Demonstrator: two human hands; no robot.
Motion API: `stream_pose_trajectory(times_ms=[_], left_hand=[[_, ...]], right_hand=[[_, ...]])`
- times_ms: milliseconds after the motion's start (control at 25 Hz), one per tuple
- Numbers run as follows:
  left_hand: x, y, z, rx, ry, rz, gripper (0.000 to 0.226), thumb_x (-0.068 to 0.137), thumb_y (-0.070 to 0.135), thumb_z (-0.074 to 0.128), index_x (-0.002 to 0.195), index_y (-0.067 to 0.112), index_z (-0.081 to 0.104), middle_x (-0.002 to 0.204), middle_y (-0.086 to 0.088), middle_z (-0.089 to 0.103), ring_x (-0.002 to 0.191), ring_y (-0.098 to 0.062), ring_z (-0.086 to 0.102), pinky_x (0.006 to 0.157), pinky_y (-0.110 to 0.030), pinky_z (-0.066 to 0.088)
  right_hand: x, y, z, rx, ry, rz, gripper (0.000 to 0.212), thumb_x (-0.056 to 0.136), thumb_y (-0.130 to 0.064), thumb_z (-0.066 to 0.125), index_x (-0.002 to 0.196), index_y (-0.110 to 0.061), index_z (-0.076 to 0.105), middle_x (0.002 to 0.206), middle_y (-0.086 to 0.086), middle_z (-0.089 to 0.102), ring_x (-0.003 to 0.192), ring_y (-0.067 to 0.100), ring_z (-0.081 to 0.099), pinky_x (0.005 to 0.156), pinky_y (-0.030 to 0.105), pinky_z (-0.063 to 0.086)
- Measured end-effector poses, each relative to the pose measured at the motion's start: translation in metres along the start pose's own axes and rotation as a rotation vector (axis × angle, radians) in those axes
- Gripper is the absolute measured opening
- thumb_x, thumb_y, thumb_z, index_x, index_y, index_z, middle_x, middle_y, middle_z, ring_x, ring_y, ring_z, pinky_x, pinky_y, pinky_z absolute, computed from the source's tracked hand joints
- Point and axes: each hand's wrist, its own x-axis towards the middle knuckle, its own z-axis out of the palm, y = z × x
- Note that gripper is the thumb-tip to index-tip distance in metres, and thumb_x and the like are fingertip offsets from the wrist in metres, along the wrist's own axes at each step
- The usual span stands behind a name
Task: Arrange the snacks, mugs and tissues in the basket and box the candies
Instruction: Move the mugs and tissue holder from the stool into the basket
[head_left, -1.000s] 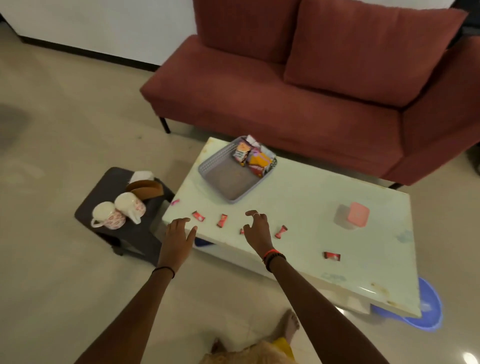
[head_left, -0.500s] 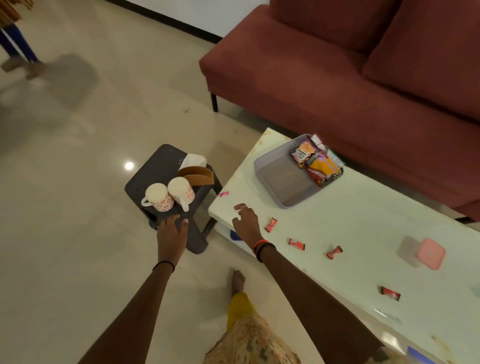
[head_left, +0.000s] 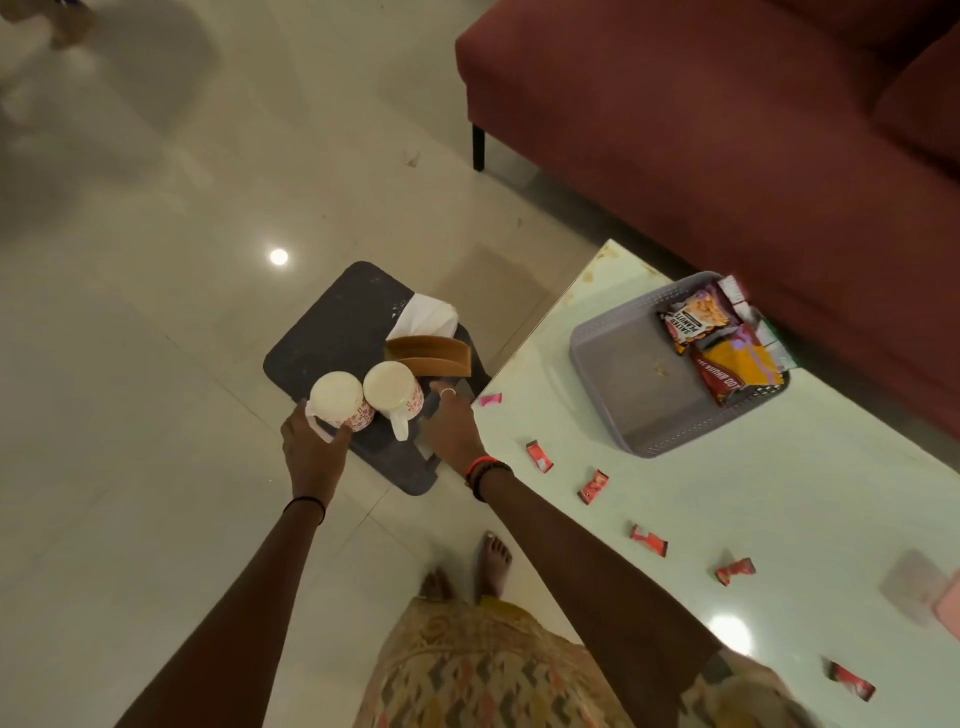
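Two white mugs with red patterns stand on a dark stool (head_left: 337, 322). My left hand (head_left: 311, 449) is closed around the handle side of the left mug (head_left: 336, 397). My right hand (head_left: 452, 423) hovers open beside the right mug (head_left: 392, 387), fingers pointing at the gap below the brown tissue holder (head_left: 428, 356) with white tissues (head_left: 426, 317). On the white table (head_left: 779, 493) sits a grey basket (head_left: 623, 395) with snack packets (head_left: 698, 318) at its far end. A pink candy (head_left: 490, 399) and several red candies (head_left: 593, 487) lie along the table's near edge.
A pink box (head_left: 949, 608) shows at the right edge, with something pale and translucent next to it. A red sofa (head_left: 727, 130) stands behind the table. My bare feet (head_left: 493, 561) are on the tiled floor between stool and table.
The view has swung left and down toward the stool. My left hand moved forward from the stool's edge onto the left mug. My right hand left the table corner and came beside the right mug.
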Motion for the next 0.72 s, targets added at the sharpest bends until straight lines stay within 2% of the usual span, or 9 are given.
stream_pose_trajectory(times_ms=[80,240,360,520,720], left_hand=[[0.019,-0.004,0.003,0.099,-0.046,0.069,0.078,0.074,0.022,0.076,0.137,0.004,0.034,0.139,-0.022,0.043,0.129,-0.035,0.043,0.103,-0.052,0.043],[0.058,-0.012,0.012,0.356,-0.178,0.281,0.089,0.069,0.036,0.079,0.138,0.003,0.033,0.136,-0.021,0.047,0.125,-0.035,0.047,0.101,-0.054,0.044],[0.077,-0.016,0.017,0.407,-0.224,0.308,0.092,0.066,0.035,0.081,0.139,0.005,0.032,0.136,-0.022,0.047,0.124,-0.038,0.047,0.098,-0.056,0.046],[0.093,-0.023,0.017,0.420,-0.363,0.343,0.103,0.062,0.034,0.083,0.142,0.007,0.024,0.142,-0.020,0.037,0.127,-0.037,0.042,0.094,-0.054,0.049],[0.105,-0.025,0.014,0.460,-0.415,0.408,0.094,0.061,0.040,0.082,0.134,0.009,0.031,0.132,-0.017,0.046,0.120,-0.034,0.049,0.089,-0.051,0.053]], right_hand=[[0.014,-0.007,0.014,-0.019,-0.016,-0.039,0.056,0.087,-0.026,0.067,0.135,-0.012,0.041,0.132,0.013,0.053,0.122,0.029,0.053,0.107,0.042,0.045],[0.046,-0.008,0.033,-0.065,-0.074,-0.047,0.075,0.076,-0.025,0.077,0.137,-0.011,0.035,0.135,0.018,0.044,0.125,0.032,0.047,0.105,0.046,0.045],[0.060,-0.009,0.042,-0.125,-0.088,-0.066,0.082,0.074,-0.025,0.079,0.140,-0.012,0.032,0.136,0.017,0.041,0.127,0.033,0.044,0.106,0.045,0.043],[0.072,-0.010,0.051,-0.233,-0.131,-0.096,0.096,0.075,-0.028,0.079,0.149,-0.017,0.018,0.139,0.019,0.038,0.127,0.034,0.042,0.107,0.046,0.042],[0.079,-0.013,0.061,-0.327,-0.095,-0.086,0.093,0.076,-0.027,0.078,0.148,-0.018,0.020,0.143,0.017,0.033,0.130,0.036,0.040,0.103,0.049,0.046]])
